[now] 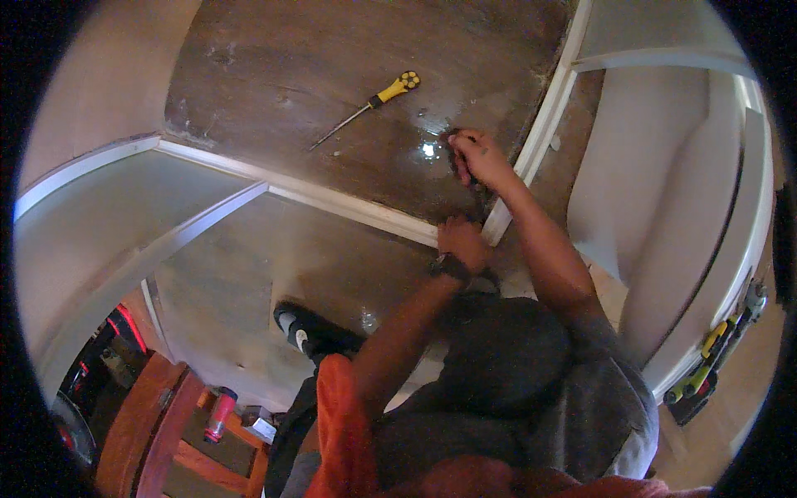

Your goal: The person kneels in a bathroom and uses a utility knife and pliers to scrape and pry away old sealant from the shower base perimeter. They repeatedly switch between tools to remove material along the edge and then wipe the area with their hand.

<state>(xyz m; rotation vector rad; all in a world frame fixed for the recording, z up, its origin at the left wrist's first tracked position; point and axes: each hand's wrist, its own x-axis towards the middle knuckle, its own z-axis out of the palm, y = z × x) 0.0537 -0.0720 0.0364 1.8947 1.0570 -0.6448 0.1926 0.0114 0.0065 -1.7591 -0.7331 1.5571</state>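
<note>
My right hand [481,158] hovers by the brown wooden panel near the inner corner of a white frame [365,212]. Its fingers are closed and pressed together, with something dark under them that I cannot make out. Just below, my left hand [465,242] is at the frame's corner, its fingers curled in; what they grip is hidden. A dark band circles the left wrist. To the left of my right hand, a screwdriver [387,95] with a yellow and black handle lies on the brown panel [274,66], its metal tip pointing down and left.
Frosted panes [207,249] fill the frame's left part. At right is a curved white panel [656,166], with yellow-and-black hand tools [706,357] beside its edge. At lower left stand an orange wooden piece of furniture [154,423] and a red can [220,415]. My shoe [299,328] is at lower centre.
</note>
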